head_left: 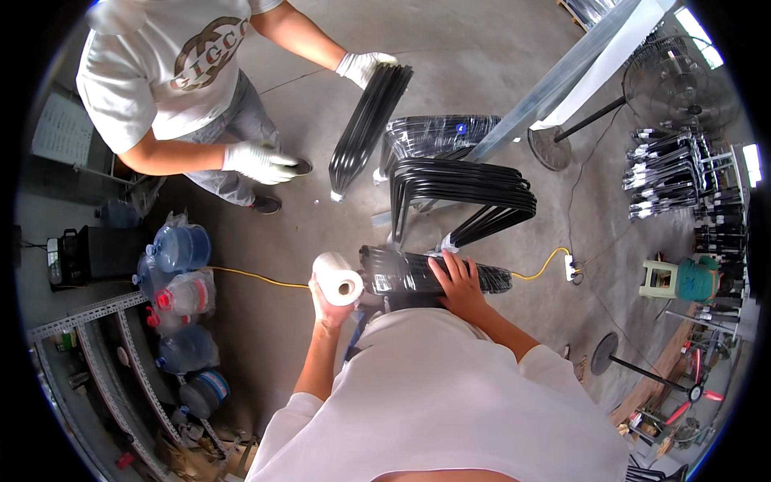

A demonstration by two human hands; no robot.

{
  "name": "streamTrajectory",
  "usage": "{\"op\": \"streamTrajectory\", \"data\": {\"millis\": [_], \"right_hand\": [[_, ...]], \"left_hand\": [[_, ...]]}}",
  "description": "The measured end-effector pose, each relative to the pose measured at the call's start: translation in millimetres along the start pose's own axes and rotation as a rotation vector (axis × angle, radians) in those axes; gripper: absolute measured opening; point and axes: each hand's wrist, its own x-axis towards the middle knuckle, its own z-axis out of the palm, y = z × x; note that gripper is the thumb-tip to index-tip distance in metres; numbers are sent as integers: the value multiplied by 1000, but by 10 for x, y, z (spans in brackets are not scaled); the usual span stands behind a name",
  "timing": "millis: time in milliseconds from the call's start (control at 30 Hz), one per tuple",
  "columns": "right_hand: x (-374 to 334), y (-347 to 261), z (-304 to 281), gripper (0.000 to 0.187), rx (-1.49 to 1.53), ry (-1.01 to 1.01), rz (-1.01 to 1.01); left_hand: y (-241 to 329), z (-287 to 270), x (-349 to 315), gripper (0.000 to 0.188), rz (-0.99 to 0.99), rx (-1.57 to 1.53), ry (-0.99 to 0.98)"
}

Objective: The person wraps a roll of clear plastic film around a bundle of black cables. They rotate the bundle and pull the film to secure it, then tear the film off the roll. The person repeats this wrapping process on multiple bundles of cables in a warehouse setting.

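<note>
A thick roll of clear stretch film [334,277] is gripped in my left hand [324,305], its cardboard core facing up toward me. Right of it lies a bundle of black metal tubes [393,271], shiny with film wrapped around it. My right hand [461,283] rests on top of this bundle with fingers spread. Just beyond stands a stack of bent black tube frames [458,178]. Farther off, another stack of frames [418,136] is covered in film.
Across from me a co-worker in white gloves [261,162] holds a bundle of black tubes [365,132]. Large water bottles [181,245] stand at left beside metal shelving [96,317]. A yellow cable [257,277] crosses the floor. Stand fans [554,149] and racked black parts [666,173] are at right.
</note>
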Motion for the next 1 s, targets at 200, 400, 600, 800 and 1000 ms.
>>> {"op": "streamTrajectory", "data": {"millis": [200,400,600,800,1000], "right_hand": [[36,63,-150,84,158,-56,12],[45,303,-63,79,355,0,44],[164,441,-127,76,452,-71,66],[309,531,-208,72,456,-289,111],[294,546,-242,64,573,-388,118]], "left_hand": [[158,221,-157,55,41,-116,26],[-76,300,-511,66,-130,3,-92],[-270,339,-544,77,-278,-42,-67],[-360,451,-419,78,-179,344,-13],[-206,607,-443,84,-246,413,-176]]}}
